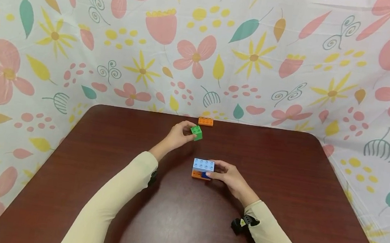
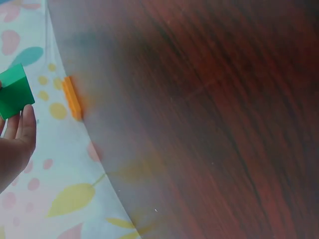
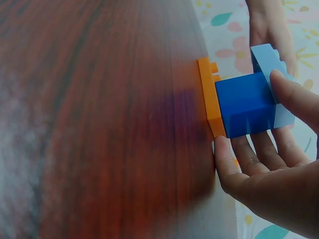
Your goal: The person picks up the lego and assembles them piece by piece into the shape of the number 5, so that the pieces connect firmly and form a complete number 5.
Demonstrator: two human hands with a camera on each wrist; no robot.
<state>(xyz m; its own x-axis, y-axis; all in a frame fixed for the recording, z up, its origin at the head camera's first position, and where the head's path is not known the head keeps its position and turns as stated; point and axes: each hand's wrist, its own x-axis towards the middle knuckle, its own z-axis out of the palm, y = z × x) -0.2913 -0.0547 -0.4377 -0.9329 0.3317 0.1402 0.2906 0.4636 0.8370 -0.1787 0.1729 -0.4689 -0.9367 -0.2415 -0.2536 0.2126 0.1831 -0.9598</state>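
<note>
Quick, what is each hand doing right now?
Left hand: pinches the green brick, lifted above the table.
Right hand: grips the brick stack standing on the table.

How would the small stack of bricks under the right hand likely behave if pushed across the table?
The brick stack looks like rigid plastic, so it probably would not flex. Its flat orange base on the smooth table suggests sliding rather than rolling. Held by the right hand, it seems squat and unlikely to tip.
</note>
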